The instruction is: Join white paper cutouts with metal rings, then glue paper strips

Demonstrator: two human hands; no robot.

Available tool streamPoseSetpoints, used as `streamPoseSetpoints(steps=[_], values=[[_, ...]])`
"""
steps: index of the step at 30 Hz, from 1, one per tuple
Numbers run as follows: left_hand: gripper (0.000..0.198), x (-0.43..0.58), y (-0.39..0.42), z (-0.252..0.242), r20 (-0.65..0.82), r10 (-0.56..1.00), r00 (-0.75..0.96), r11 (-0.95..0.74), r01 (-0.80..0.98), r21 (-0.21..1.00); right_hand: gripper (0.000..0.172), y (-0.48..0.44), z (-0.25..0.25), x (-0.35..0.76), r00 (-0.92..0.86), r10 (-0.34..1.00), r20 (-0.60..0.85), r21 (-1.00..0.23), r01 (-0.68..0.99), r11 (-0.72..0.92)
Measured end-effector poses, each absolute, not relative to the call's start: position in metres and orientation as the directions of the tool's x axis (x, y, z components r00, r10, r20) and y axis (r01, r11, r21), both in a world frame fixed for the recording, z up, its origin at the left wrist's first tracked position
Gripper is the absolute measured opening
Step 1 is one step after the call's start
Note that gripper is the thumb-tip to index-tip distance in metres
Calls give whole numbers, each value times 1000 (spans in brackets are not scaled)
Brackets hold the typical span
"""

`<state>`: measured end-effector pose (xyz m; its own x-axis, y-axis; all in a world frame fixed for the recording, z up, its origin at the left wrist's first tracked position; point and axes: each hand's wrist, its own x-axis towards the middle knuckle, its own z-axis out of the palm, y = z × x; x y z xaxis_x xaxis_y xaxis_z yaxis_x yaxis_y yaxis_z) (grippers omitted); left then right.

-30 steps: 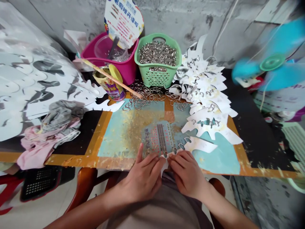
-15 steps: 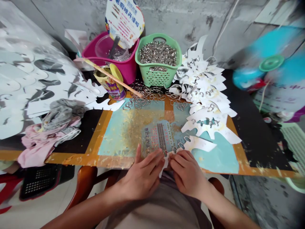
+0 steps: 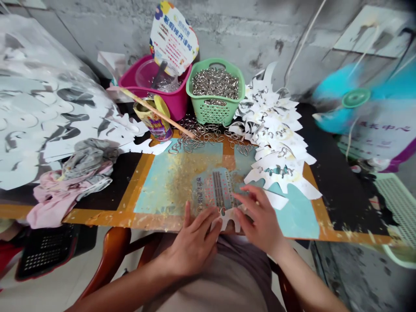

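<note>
A white paper cutout with a small metal ring at its top edge sits at the near edge of the board. My left hand grips its left side between the fingertips. My right hand has its fingers spread and lies just right of the cutout, above a printed card. Further cutouts with rings attached form a curved row along the right of the board. Loose metal rings lie at the far edge, and a green basket brims with more.
The stained teal and orange board sits on a black table. Behind it stand a pink tub, a printed can and a wooden stick. Large printed sheets and crumpled cloth lie left; a blurred teal fan is right.
My right hand has come off the cutout and moved up and right, its fingers spreading. The cutout now sits lower and shows more of its shape. The whole view has shifted slightly.
</note>
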<state>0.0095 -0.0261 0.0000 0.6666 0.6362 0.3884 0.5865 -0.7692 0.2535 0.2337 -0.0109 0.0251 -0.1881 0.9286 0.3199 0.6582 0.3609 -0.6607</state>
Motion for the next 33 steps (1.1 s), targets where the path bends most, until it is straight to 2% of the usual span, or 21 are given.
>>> streamPoseSetpoints(steps=[3, 6, 8, 10, 13, 14, 16, 17, 18, 20, 24, 27, 33], values=[[36, 10, -31, -6, 456, 660, 597, -728, 658, 192, 11, -4, 26, 227, -352, 911, 215, -572, 711, 409], [40, 6, -35, -8, 512, 663, 546, -716, 662, 221, 9, -1, 28, 225, -409, 903, 134, -623, 674, 398], [42, 1, -36, -4, 532, 680, 504, -718, 603, 347, 10, -2, 32, 227, -409, 908, 93, -690, 631, 355], [43, -2, -33, 6, 542, 743, 393, -666, 510, 544, 10, -4, 37, 230, -378, 923, 71, -745, 596, 301], [43, 0, -21, 27, 426, 863, 272, -504, 408, 761, 9, -7, 50, 232, -356, 932, 72, -797, 541, 268], [40, 3, -15, 34, 348, 882, 317, -457, 397, 796, 9, -8, 55, 232, -360, 930, 76, -814, 517, 266], [15, 9, -2, 45, 180, 859, 480, -380, 360, 852, 9, -10, 65, 231, -367, 928, 67, -847, 471, 248], [15, 13, 3, 50, 128, 828, 546, -353, 331, 875, 8, -10, 69, 231, -369, 928, 55, -866, 446, 228], [26, 16, 8, 53, 95, 799, 594, -325, 294, 899, 7, -10, 73, 230, -374, 927, 37, -888, 413, 202], [38, 20, 13, 56, 87, 763, 640, -279, 205, 938, 5, -9, 77, 230, -398, 917, -2, -935, 327, 139], [37, 23, 12, 56, 116, 729, 675, -203, 52, 978, 16, -6, 79, 228, -413, 910, -43, -982, 183, 36], [37, 24, 8, 54, 134, 724, 676, -190, 8, 982, 20, -6, 82, 225, -375, 926, -50, -980, 197, 27], [34, 19, 7, 54, 112, 693, 712, -159, 0, 987, 14, -12, 92, 220, -353, 935, -35, -937, 338, 92]])
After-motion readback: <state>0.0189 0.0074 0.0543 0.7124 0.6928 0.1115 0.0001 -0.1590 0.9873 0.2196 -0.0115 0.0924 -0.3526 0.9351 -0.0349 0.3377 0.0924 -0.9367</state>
